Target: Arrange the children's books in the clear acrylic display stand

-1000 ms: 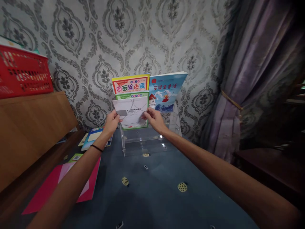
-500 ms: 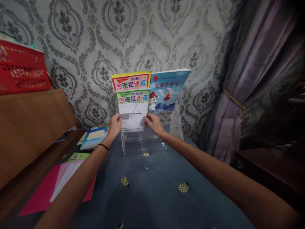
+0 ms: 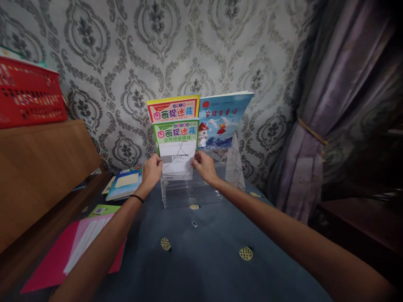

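A white booklet with dark print stands in the left front part of a clear acrylic rack. My left hand pinches its left edge, and my right hand pinches its right edge. Behind the booklet, a green-covered book rises in the rack, its lower part hidden. Further back and higher stands a red and yellow book. To their right, a blue storybook leans in the back row.
Blue cloth with pineapple prints covers the table. At left lie a pink folder, a green book and a small pile of blue books. A red basket sits on a wooden cabinet. A purple curtain hangs at right.
The white booklet has gone lower between both hands, baring more of the green cover behind it. The whole view has shifted slightly.
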A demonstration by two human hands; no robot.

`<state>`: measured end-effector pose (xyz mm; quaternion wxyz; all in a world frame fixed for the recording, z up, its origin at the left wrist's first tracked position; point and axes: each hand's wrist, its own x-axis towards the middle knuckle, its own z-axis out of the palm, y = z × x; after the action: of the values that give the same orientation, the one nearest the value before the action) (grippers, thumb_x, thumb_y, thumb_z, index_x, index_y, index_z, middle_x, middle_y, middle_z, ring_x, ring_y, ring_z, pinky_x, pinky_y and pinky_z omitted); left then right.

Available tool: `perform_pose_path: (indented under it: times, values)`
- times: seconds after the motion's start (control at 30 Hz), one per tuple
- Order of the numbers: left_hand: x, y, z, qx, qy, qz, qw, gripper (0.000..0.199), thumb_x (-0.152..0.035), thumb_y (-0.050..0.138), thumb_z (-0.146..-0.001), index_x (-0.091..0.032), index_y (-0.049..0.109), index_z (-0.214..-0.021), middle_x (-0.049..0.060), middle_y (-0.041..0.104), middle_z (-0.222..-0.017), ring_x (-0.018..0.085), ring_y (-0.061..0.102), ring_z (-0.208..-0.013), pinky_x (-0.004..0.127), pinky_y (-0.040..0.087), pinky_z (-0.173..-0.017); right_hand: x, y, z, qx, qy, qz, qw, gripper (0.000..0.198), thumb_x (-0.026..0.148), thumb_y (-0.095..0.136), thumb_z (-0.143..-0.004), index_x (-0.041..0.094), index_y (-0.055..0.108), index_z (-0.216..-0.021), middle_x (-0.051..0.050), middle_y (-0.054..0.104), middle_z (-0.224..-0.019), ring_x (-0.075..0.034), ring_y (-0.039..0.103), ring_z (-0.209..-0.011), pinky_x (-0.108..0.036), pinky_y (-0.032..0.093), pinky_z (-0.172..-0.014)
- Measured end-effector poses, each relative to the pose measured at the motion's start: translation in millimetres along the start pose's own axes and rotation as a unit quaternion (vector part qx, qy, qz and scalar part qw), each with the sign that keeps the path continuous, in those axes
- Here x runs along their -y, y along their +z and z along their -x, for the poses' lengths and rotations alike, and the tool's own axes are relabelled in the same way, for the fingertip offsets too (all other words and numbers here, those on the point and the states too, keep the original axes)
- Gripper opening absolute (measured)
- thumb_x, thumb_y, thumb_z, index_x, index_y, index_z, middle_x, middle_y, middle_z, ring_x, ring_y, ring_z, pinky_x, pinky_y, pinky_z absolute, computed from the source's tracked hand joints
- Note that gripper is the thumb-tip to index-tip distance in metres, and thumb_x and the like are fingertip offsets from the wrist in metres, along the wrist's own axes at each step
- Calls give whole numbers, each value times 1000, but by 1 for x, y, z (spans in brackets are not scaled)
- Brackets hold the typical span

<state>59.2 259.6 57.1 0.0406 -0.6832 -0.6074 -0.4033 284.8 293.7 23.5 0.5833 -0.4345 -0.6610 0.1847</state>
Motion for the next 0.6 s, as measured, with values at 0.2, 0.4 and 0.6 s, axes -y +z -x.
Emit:
perform_pose_path:
  times: [0.2, 0.4, 0.6]
  values:
    - [0, -2, 1, 8, -21, 11, 1000, 10, -16, 57, -83, -21, 59, -75, 3, 67, -78, 21, 62, -81, 29, 41, -73, 0, 2, -1, -10, -2, -16, 1000, 6, 22, 57, -76, 23, 53, -80, 1, 62, -66, -19, 65, -62, -32, 54, -61]
    - [-2, -8, -2, 21, -20, 68, 997, 8, -18, 56, -82, -21, 53, -74, -1, 62, -71, 17, 62, -71, 26, 46, -65, 7, -1, -3, -13, -8, -32, 999, 6, 24, 57, -77, 23, 52, -77, 2, 61, -64, -18, 64, -60, -31, 52, -59]
    - [-9, -24, -11, -19, 33, 286, 957, 4, -21, 53, -79, -21, 50, -78, -3, 56, -69, 15, 63, -62, 23, 51, -52, 35, -13, -4, -45, -84, -84, 992, 11, 32, 58, -80, 22, 53, -81, 0, 60, -70, -16, 61, -62, -30, 49, -61]
